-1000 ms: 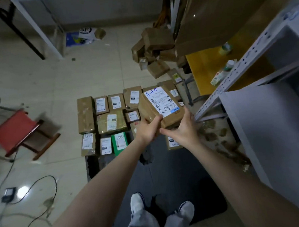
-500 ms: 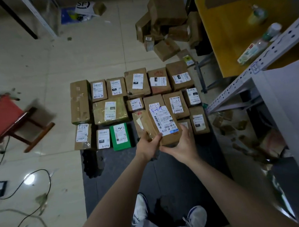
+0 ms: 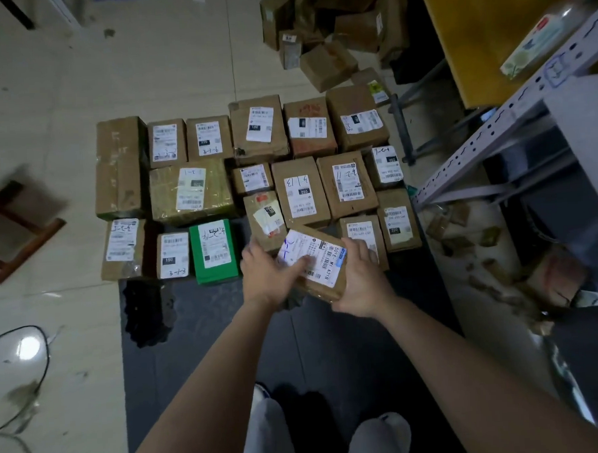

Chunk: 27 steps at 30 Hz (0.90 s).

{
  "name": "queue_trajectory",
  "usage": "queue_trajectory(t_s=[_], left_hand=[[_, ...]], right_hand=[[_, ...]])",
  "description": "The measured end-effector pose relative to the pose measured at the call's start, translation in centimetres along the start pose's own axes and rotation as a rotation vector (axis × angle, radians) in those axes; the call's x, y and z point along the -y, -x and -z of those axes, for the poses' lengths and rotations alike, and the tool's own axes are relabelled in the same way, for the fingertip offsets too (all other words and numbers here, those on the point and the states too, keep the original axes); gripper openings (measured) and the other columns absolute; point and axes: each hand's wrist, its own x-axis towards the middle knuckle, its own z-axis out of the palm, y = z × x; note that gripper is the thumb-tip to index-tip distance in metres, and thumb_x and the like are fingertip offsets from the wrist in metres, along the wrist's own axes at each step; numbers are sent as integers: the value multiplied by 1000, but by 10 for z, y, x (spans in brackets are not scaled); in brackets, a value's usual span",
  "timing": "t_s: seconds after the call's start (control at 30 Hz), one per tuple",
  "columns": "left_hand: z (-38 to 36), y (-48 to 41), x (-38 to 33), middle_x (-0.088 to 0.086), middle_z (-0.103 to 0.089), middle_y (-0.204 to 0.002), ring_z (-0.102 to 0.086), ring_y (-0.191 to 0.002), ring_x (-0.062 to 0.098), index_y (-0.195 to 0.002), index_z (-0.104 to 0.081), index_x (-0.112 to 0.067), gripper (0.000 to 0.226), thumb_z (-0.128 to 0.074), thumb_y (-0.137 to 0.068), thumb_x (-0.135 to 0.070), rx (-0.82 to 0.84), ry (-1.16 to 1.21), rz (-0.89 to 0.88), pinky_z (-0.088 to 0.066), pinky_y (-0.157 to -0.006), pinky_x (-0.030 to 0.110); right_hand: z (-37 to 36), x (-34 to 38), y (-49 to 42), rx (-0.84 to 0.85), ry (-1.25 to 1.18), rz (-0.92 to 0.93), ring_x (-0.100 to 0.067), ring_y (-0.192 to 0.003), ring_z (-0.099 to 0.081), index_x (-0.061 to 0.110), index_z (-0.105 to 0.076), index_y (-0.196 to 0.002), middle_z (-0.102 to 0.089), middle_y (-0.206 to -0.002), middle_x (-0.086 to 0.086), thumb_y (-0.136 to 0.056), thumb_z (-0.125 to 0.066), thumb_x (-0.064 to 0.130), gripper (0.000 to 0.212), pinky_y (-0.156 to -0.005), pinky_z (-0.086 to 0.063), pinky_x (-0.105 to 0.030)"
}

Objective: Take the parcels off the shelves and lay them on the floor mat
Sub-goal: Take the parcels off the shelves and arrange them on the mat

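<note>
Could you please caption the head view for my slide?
A labelled parcel held by the left hand and right hand near parcels on the floor mat.

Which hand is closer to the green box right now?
Left. The left hand is just right of the green box, gripping one end of the held parcel; the right hand grips its other end, farther from the box.

The parcel (image 3: 321, 259) is just before the parcel rows (image 3: 303, 192) on the mat (image 3: 209, 333), shelving (image 3: 492, 129) at right.

Floor mat (image 3: 210, 350) bears rows of labelled parcels (image 3: 301, 195).
</note>
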Motion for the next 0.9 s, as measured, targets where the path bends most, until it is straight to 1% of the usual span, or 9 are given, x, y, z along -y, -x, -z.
queue_trajectory(t_s=[0.07,0.17,0.33,0.43,0.5,0.6,0.73,0.8,0.9], left_hand=[[2,-2,10,14,-18,-159,-20,-145,32,-155,-9,-5,128,-79,-65,-64,70,-365,-222,-23,-119,43],[-7,-4,17,9,-5,-163,-9,-149,29,-157,3,-12,134,-77,-63,-64,265,-680,-460,-18,-121,46],[-38,-13,27,10,-6,-163,-9,-149,33,-156,4,-15,124,-82,-71,-43,381,-917,-431,-25,-119,46],[-55,-27,36,12,-1,-164,-6,-150,34,-155,11,-13,124,-77,-77,-52,336,-1067,-479,-20,-120,44],[-65,-37,42,14,-5,-163,-12,-149,34,-155,14,-10,128,-76,-76,-55,315,-1148,-521,-22,-120,45],[-80,-45,55,13,-30,-150,-37,-134,31,-153,15,-5,139,-80,-68,-59,283,-1220,-536,-31,-115,46],[-104,-50,66,12,-32,-143,-39,-127,32,-153,16,-5,145,-79,-62,-66,243,-1250,-491,-35,-110,53],[-114,-54,63,12,-32,-141,-39,-124,33,-154,10,-6,141,-78,-62,-66,227,-1166,-403,-44,-99,52],[-132,-59,55,15,-35,-138,-40,-122,34,-153,-1,-3,138,-73,-58,-73,146,-895,-155,-51,-86,45]], right_hand=[[-6,-11,0,50,111,77,-25,-137,-24,15,-9,-153,-20,-150,-3,-56,-91,20,126,-110,-36,-40],[-17,-17,-3,90,173,120,-25,-142,-20,13,-8,-154,-16,-154,-3,-58,-89,18,126,-117,-31,-39],[-44,-17,-16,45,128,59,-26,-146,-13,11,-7,-154,-13,-156,-4,-61,-90,16,125,-116,-32,-38],[-64,-21,-28,90,181,112,-25,-151,-2,14,-6,-156,-8,-160,-2,-65,-87,12,122,-121,-26,-44],[-75,-27,-36,122,197,171,-23,-153,4,17,-6,-156,-6,-162,1,-66,-85,6,120,-122,-23,-46],[-84,-42,-50,120,181,234,-21,-153,4,18,-7,-157,-7,-163,3,-66,-84,3,119,-123,-22,-45],[-90,-68,-63,100,172,304,-18,-153,0,20,-8,-157,-4,-163,7,-67,-82,1,118,-123,-22,-41],[-92,-78,-67,38,138,298,-19,-153,-9,20,-9,-157,-1,-163,10,-68,-80,-2,117,-118,-32,-40],[-91,-92,-77,-104,13,174,-23,-148,-25,19,-9,-158,1,-164,11,-70,-83,5,116,-110,-41,-41]])
